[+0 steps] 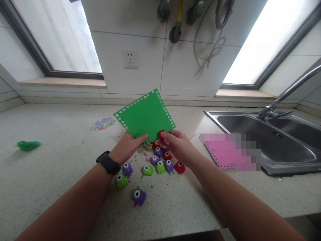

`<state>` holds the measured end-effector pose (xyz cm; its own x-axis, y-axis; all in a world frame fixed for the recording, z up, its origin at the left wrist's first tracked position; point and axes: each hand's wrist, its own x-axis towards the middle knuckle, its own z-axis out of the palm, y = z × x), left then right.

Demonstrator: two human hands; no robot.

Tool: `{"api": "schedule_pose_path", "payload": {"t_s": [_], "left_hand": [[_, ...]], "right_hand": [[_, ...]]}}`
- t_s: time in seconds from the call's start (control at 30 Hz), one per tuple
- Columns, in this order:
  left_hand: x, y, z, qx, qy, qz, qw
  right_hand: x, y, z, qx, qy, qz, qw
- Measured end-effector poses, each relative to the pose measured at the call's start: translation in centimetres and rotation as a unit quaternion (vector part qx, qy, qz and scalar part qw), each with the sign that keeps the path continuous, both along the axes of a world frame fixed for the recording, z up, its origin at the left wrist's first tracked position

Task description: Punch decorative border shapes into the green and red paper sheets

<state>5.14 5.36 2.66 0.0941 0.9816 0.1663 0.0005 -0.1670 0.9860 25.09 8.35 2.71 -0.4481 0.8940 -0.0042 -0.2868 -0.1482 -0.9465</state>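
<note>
A green sheet of paper (146, 115) with small shapes punched along its edges is held up above the counter. My left hand (130, 143) grips its lower corner, thumb on top and fingers hidden underneath. At the lower right edge, a red craft punch (161, 134) sits on the paper, pinched in my right hand (177, 144) with the thumb on its white button. Below the sheet lie several more craft punches, such as a purple punch (139, 196), a green punch (147, 170) and a red punch (180, 167). Tiny pink and green paper bits are scattered among them.
A pink punched sheet (218, 152), partly blurred out, lies beside the steel sink (217, 122) on the right. Further left are a pile of coloured paper bits (103, 124) and a crumpled green piece (28, 145). The tiled wall (140, 80) stands behind the counter.
</note>
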Motion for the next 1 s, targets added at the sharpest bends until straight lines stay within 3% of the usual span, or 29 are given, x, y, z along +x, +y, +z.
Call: {"api": "schedule_pose_path", "payload": {"t_s": [0.17, 0.3, 0.67, 1.0], "left_hand": [[0.1, 0.1, -0.5, -0.02, -0.05, -0.002, 0.999], [0.4, -0.1, -0.1, -0.011, -0.066, -0.006, 0.998], [0.5, -0.2, 0.5, 0.051, -0.012, -0.007, 0.999], [0.5, -0.2, 0.3, 0.054, -0.003, -0.019, 0.998]], "right_hand": [[0.0, -0.2, -0.1, -0.022, -0.017, 0.004, 1.0], [-0.1, -0.4, -0.1, -0.027, -0.033, 0.004, 0.999], [-0.2, -0.5, -0.1, -0.021, -0.076, 0.0, 0.997], [-0.2, -0.6, -0.2, 0.002, -0.102, 0.003, 0.995]]}}
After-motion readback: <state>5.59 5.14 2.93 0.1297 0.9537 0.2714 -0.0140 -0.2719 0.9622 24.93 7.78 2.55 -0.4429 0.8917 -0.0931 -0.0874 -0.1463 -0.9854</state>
